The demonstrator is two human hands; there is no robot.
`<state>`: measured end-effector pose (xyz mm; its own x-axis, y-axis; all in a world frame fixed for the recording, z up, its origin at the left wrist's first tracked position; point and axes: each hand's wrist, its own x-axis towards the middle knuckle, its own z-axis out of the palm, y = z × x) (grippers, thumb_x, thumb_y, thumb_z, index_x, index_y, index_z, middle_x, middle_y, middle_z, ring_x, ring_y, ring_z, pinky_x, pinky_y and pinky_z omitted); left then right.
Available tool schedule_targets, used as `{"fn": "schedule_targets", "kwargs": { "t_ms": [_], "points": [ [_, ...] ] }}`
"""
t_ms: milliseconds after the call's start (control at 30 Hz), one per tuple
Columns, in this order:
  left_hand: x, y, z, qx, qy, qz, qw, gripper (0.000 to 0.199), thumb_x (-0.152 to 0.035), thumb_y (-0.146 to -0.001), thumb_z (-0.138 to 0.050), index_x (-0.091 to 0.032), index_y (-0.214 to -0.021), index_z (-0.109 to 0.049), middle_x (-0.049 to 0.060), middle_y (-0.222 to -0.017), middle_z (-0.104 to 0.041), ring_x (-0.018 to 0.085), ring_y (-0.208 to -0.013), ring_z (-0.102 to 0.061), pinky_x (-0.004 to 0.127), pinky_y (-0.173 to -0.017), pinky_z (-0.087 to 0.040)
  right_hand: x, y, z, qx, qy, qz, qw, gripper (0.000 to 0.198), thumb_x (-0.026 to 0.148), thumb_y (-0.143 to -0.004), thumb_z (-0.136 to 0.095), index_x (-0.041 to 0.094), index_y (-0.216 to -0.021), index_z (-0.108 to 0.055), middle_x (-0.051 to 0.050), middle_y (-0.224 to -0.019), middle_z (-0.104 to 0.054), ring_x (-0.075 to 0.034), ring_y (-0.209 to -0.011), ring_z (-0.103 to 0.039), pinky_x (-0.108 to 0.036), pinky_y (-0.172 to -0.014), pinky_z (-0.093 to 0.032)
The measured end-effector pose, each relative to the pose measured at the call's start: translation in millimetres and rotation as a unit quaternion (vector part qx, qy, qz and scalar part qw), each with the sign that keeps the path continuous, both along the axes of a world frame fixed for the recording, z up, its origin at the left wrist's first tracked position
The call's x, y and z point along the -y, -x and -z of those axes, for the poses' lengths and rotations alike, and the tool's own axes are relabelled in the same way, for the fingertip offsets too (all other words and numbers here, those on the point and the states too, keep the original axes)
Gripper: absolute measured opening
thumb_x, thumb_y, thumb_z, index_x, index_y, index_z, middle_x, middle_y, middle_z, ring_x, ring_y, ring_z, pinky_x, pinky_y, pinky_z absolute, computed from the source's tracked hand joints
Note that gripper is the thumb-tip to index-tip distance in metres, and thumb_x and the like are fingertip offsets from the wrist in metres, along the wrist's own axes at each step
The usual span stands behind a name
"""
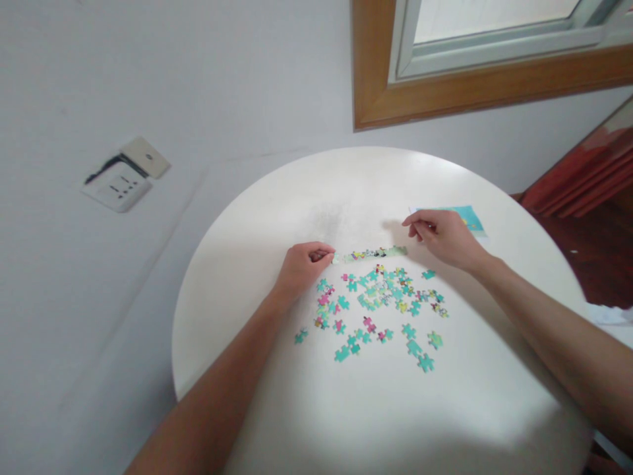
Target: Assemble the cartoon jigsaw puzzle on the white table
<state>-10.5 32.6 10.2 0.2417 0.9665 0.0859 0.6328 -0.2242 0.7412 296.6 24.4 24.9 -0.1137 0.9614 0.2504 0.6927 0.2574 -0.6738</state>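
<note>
My left hand (304,265) rests on the white table, thumb and forefinger pinched on a pale green jigsaw piece (336,258). That piece lies at the left end of a narrow strip of joined jigsaw pieces (368,254), with a small gap between them. My right hand (445,236) is just beyond the strip's right end, its fingers loosely bent and nothing visible in them. Nearer to me, many loose jigsaw pieces (380,290) in teal, pink and yellow are spread out, some overlapping. A few teal ones (414,348) lie apart at the front.
A turquoise picture card (469,218) lies behind my right hand, partly covered by it. The round table (237,264) stands close to a white wall with a socket (119,186) at left and a wood-framed window (376,99) at the back. Red cloth (588,171) hangs at far right.
</note>
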Motion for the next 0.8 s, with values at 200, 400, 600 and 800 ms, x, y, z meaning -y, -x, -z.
{"fn": "schedule_targets", "kwargs": {
  "t_ms": [200,400,600,800],
  "points": [
    [0.3,-0.6,-0.5,0.004,-0.001,-0.001,1.000,0.020,-0.027,-0.079,-0.065,-0.017,-0.090,-0.078,0.003,-0.075,-0.074,0.015,-0.066,-0.064,0.024,-0.063,-0.049,0.3,0.6,-0.9,0.002,0.000,-0.004,1.000,0.030,0.018,-0.084,-0.044,0.016,-0.093,-0.073,-0.007,-0.075,-0.072,-0.017,-0.064,-0.062,-0.033,-0.066,-0.047],
    [-0.2,-0.6,-0.4,0.007,0.003,-0.001,1.000,0.019,-0.027,-0.078,-0.065,-0.017,-0.090,-0.078,0.002,-0.074,-0.074,0.015,-0.065,-0.064,0.024,-0.062,-0.049,0.1,0.4,-0.5,0.006,0.002,-0.009,1.000,0.030,0.017,-0.084,-0.044,0.016,-0.093,-0.073,-0.007,-0.076,-0.072,-0.017,-0.065,-0.062,-0.033,-0.066,-0.047],
    [-0.3,-1.0,-0.6,0.010,0.006,-0.003,1.000,0.019,-0.026,-0.078,-0.066,-0.017,-0.089,-0.078,0.002,-0.073,-0.074,0.015,-0.065,-0.064,0.023,-0.062,-0.049,-0.9,-0.2,1.3,0.005,-0.002,-0.014,1.000,0.030,0.017,-0.085,-0.044,0.017,-0.093,-0.073,-0.006,-0.075,-0.071,-0.017,-0.065,-0.062,-0.032,-0.065,-0.047],
    [0.7,-1.0,-1.6,0.009,0.003,-0.001,1.000,0.019,-0.026,-0.078,-0.065,-0.017,-0.089,-0.078,0.002,-0.073,-0.074,0.015,-0.065,-0.063,0.023,-0.062,-0.048,-1.3,-0.4,2.6,0.018,-0.002,-0.022,1.000,0.031,0.015,-0.084,-0.044,0.016,-0.093,-0.073,-0.006,-0.076,-0.072,-0.017,-0.064,-0.062,-0.032,-0.065,-0.047]
  ]
}}
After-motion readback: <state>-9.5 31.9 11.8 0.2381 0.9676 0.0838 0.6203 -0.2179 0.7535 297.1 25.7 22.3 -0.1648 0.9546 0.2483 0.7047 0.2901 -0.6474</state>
